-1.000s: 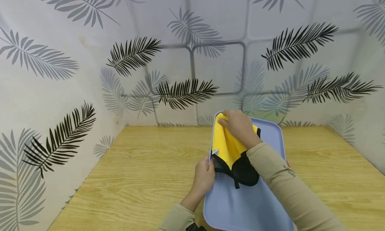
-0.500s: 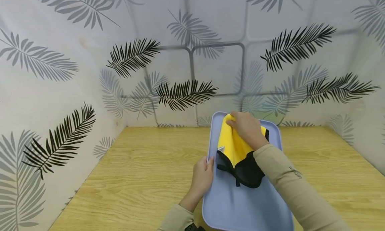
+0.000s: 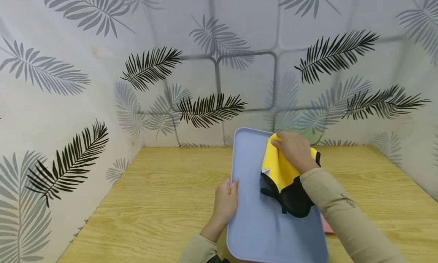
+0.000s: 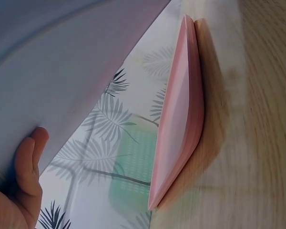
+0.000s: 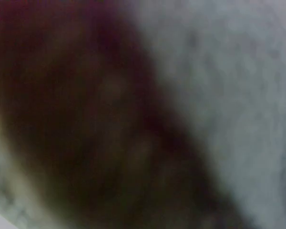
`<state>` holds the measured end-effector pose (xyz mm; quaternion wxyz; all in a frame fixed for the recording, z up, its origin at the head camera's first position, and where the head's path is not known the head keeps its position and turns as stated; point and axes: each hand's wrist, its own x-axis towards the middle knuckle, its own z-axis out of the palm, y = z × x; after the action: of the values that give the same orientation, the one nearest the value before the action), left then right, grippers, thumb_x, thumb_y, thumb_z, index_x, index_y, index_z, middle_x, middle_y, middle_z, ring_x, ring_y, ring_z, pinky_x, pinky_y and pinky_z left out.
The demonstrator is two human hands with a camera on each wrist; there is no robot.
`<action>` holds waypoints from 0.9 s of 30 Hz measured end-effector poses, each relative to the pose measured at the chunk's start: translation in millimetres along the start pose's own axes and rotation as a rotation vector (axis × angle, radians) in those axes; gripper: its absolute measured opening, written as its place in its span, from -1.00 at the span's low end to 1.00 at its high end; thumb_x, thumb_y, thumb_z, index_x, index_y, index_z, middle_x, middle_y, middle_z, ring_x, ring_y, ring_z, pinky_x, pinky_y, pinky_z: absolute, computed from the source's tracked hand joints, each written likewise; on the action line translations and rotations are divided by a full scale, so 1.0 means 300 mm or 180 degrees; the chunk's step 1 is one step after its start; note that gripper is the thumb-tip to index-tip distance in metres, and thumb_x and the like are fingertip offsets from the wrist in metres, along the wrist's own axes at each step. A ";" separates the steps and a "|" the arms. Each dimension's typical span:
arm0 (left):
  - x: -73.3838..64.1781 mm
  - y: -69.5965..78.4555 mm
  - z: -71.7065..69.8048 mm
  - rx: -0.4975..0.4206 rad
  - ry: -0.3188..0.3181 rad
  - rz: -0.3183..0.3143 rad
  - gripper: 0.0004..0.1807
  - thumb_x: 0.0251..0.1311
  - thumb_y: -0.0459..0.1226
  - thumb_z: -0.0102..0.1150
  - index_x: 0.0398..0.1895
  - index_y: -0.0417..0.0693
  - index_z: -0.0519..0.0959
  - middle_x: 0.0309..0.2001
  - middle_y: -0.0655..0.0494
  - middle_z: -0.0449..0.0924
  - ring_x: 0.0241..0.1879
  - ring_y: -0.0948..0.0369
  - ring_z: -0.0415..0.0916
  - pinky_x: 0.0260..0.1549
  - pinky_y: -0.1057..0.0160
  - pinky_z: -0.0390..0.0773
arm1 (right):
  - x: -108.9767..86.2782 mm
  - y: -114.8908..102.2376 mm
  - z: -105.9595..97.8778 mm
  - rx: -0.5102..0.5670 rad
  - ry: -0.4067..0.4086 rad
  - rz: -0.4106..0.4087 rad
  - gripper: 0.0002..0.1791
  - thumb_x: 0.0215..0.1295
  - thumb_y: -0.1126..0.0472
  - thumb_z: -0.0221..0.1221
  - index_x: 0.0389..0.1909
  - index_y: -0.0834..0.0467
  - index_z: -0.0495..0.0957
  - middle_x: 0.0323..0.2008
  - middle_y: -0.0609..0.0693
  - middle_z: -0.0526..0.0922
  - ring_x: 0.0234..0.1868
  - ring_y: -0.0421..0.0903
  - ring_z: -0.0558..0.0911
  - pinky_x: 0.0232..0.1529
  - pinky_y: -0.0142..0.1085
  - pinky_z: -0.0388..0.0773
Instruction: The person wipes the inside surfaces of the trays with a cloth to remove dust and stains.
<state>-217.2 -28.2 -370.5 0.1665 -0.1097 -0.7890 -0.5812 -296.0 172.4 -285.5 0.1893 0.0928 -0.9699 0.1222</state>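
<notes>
The yellow-and-black fabric piece (image 3: 278,169), with a white tag (image 3: 265,171) at its side, hangs over the right half of the blue tray (image 3: 251,217); the right hand (image 3: 295,150) pinches its upper yellow edge, thumb closed against fingers, I'd say so the rest can drape freely; whether its black end touches the tray I can't tell, the right wrist's view being a dark blur. The left hand (image 3: 226,202) grips the tray's left rim, thumb on top and fingers curled underneath, presumably to keep it steady above the wooden table (image 3: 154,190); below, a pink tray (image 4: 181,114) sits on the tabletop.
</notes>
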 end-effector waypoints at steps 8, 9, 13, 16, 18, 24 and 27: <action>-0.001 -0.003 -0.013 0.0044 0.0078 0.0010 -0.78 0.25 -0.40 -0.09 -0.53 -0.35 0.43 -0.73 0.20 0.14 -0.73 0.33 0.10 -0.78 0.38 0.16 | -0.021 0.073 -0.011 -0.0128 -0.0051 -0.0009 -0.71 0.21 0.13 0.12 -0.20 0.29 0.50 -0.48 0.17 0.56 -0.60 0.01 0.45 -0.68 -0.22 0.34; -0.001 -0.004 -0.014 0.0047 0.0083 0.0011 -0.78 0.24 -0.40 -0.09 -0.53 -0.35 0.43 -0.73 0.20 0.13 -0.74 0.33 0.09 -0.78 0.38 0.15 | -0.024 0.084 -0.011 -0.0129 -0.0048 0.0000 -0.72 0.21 0.14 0.12 -0.21 0.30 0.51 -0.48 0.17 0.55 -0.60 0.02 0.45 -0.67 -0.21 0.34; -0.002 -0.002 -0.017 0.0045 0.0086 0.0005 -0.79 0.25 -0.40 -0.10 -0.47 -0.38 0.45 -0.73 0.20 0.14 -0.74 0.33 0.10 -0.78 0.38 0.16 | -0.038 0.121 -0.011 -0.0193 -0.0009 0.0039 -0.73 0.20 0.17 0.13 -0.24 0.32 0.51 -0.47 0.20 0.55 -0.55 0.08 0.48 -0.60 -0.12 0.40; -0.001 -0.002 -0.021 0.0041 0.0098 0.0013 -0.79 0.25 -0.39 -0.10 -0.45 -0.38 0.46 -0.73 0.19 0.15 -0.73 0.33 0.12 -0.78 0.37 0.17 | -0.046 0.135 -0.010 -0.0235 -0.0008 0.0070 -0.70 0.20 0.17 0.13 -0.18 0.34 0.51 -0.39 0.25 0.57 -0.53 0.10 0.50 -0.57 -0.08 0.43; -0.002 -0.001 -0.023 0.0022 0.0100 0.0010 -0.79 0.25 -0.39 -0.10 -0.45 -0.38 0.46 -0.72 0.19 0.16 -0.73 0.33 0.12 -0.78 0.38 0.17 | -0.049 0.141 -0.011 -0.0224 -0.0024 0.0079 -0.67 0.21 0.17 0.12 -0.14 0.35 0.50 -0.36 0.27 0.57 -0.53 0.11 0.50 -0.56 -0.08 0.44; -0.004 -0.002 -0.020 -0.0037 0.0061 0.0033 -0.80 0.25 -0.40 -0.10 -0.46 -0.38 0.44 -0.73 0.21 0.13 -0.76 0.36 0.08 -0.81 0.40 0.11 | -0.047 0.161 -0.008 -0.0041 -0.0145 0.0190 -0.64 0.19 0.15 0.14 -0.11 0.34 0.50 -0.29 0.29 0.57 -0.48 0.12 0.52 -0.60 -0.12 0.41; -0.006 -0.002 -0.019 -0.0036 0.0057 0.0041 -0.80 0.26 -0.41 -0.11 -0.47 -0.37 0.43 -0.73 0.21 0.12 -0.77 0.37 0.05 -0.81 0.41 0.09 | -0.043 0.162 -0.002 0.0065 -0.0206 0.0234 -0.60 0.19 0.12 0.14 -0.08 0.35 0.48 -0.21 0.31 0.54 -0.39 0.16 0.53 -0.57 -0.12 0.43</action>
<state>-215.0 -33.8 -370.2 0.1767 -0.1105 -0.7835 -0.5855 -295.2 220.6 -299.8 0.1523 0.0629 -0.9769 0.1360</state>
